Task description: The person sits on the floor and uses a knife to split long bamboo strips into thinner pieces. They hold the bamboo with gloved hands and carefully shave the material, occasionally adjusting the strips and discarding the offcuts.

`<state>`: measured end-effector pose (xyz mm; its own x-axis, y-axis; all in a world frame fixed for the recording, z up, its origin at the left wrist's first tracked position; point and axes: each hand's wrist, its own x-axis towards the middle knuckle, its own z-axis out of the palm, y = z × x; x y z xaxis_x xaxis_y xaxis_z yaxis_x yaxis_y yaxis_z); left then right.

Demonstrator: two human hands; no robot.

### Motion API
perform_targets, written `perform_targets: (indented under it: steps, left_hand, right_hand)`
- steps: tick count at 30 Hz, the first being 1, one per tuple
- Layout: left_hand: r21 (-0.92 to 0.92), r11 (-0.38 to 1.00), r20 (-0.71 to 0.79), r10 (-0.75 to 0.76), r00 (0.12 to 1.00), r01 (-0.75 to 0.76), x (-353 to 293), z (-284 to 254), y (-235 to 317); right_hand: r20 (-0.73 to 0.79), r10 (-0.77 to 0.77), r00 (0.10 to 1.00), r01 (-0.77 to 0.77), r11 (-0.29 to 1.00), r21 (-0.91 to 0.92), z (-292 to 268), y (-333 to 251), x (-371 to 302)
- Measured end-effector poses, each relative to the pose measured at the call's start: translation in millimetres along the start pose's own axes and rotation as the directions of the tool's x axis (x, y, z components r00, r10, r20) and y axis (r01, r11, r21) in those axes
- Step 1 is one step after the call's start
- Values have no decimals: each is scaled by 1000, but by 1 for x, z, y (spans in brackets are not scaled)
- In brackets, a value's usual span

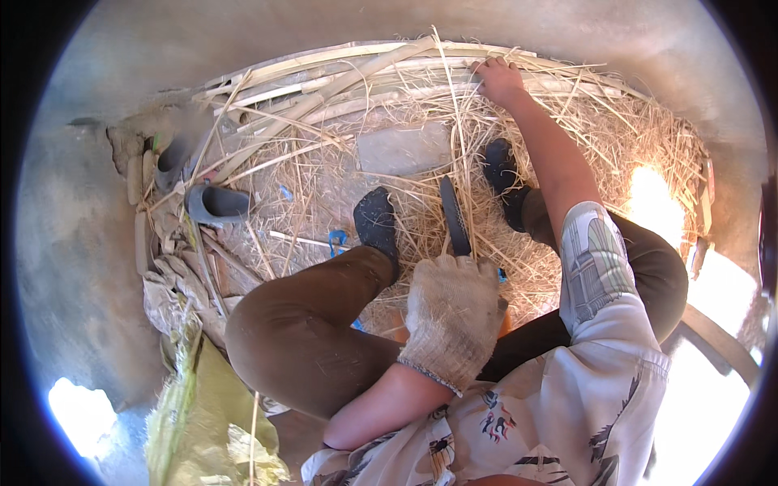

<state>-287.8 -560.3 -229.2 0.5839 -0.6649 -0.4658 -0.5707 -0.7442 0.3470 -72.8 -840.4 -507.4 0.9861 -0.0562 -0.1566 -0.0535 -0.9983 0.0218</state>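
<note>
My left hand (454,316), in a worn whitish work glove, is closed round a knife whose dark, flat blade (455,217) points away from me between my feet. The handle is mostly hidden in the glove. My right hand (498,79) is bare and reaches to the far wall. Its fingers are bent and apart, touching a pile of long pale bamboo strips (324,75). Several thin strips (451,93) run from that pile toward the blade. A flat grey block (403,149) lies on the floor just beyond my feet.
Shavings (405,215) and loose straw-like slivers cover much of the floor. Dark grey rubber shoes (217,202) sit at the left. Nearer me on that side are crumpled sacking (178,283) and a yellowish sack (215,405). A curved wall (389,20) encloses the far side.
</note>
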Motion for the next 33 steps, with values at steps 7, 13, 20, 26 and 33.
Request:
perform_targets:
  steps: [7, 13, 20, 26, 33]
  left_hand:
    - [8, 1000, -85, -13, 996, 14, -11, 3, 3]
    - [56, 998, -26, 27, 999, -25, -25, -8, 9]
    - [113, 992, -188, 82, 979, -62, -34, -3, 3]
    - [83, 991, -323, 130, 937, -109, -44, -3, -13]
    - [74, 991, -346, -77, 935, 109, -63, -7, -37]
  right_hand:
    - [-271, -144, 952, 51, 945, -322, -22, 8, -15]
    - [-235, -257, 937, 110, 859, -500, -125, 43, -17]
    - [-592, -354, 724, 152, 919, -364, -233, 105, -76]
    - [-747, -146, 649, 30, 986, -166, -303, 118, -178]
    - [-836, 35, 548, -156, 986, -61, -330, 125, -277]
